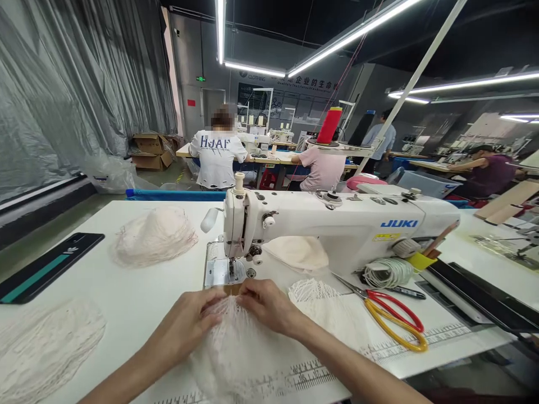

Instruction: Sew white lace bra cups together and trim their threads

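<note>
A white, sheer gathered fabric piece hangs between my hands at the table's front, just before the sewing machine's needle area. My left hand pinches its upper left edge, thumb and fingers together. On the upper right edge, my right hand holds the same fabric with bent fingers. The white JUKI machine stands right behind both hands. Right of my right hand lies another white fabric piece with a gathered edge.
Stacks of pale round fabric lie at the left and front left. Red and yellow scissors and a coiled cord are on the right. A cream cloth sits behind the machine arm. Several people work farther back.
</note>
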Tool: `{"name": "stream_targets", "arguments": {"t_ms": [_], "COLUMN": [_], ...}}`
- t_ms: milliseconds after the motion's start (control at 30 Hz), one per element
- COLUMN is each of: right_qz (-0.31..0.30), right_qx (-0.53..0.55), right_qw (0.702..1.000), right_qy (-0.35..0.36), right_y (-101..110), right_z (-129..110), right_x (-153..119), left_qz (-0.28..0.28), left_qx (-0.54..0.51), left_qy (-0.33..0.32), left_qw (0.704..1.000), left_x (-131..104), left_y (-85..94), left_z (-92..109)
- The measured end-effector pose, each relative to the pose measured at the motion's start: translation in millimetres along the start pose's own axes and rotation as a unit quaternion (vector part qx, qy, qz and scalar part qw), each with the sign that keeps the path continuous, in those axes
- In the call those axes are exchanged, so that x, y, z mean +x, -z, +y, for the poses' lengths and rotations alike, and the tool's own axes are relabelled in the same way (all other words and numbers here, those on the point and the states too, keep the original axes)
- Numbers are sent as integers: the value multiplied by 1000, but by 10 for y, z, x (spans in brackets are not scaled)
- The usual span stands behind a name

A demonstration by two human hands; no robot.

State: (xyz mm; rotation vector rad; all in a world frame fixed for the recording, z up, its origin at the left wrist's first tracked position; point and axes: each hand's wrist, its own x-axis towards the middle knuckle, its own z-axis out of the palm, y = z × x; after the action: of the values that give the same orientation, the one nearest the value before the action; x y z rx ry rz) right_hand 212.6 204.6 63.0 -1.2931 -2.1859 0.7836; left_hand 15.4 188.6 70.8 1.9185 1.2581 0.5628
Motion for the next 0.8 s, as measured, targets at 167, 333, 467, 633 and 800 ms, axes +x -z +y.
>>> {"name": "stream_targets", "arguments": {"t_ms": [167, 333, 467, 633, 800], "right_qz": [16, 25, 74, 42, 42], "right_qx": [-34, -62, -175, -253, -305], "right_qw": [999, 998, 979, 953, 939], "right_qy": [-20, 3, 77, 162, 152], "right_y": [-72, -110, -79, -177, -198], "right_z": [80, 115, -23, -97, 64], "right_x": [99, 98, -60, -321, -284], "left_qz": [126, 130, 173, 173, 172], "left_qx": [163, 233, 275, 311, 301], "left_qy": [-165, -238, -272, -292, -304], "left_qw": [965, 934, 906, 888, 887], "left_x": [20, 108, 131, 111, 197], "left_y": [-161, -296, -336, -329, -261], "left_z": [-165, -309, -382, -336, -231]}}
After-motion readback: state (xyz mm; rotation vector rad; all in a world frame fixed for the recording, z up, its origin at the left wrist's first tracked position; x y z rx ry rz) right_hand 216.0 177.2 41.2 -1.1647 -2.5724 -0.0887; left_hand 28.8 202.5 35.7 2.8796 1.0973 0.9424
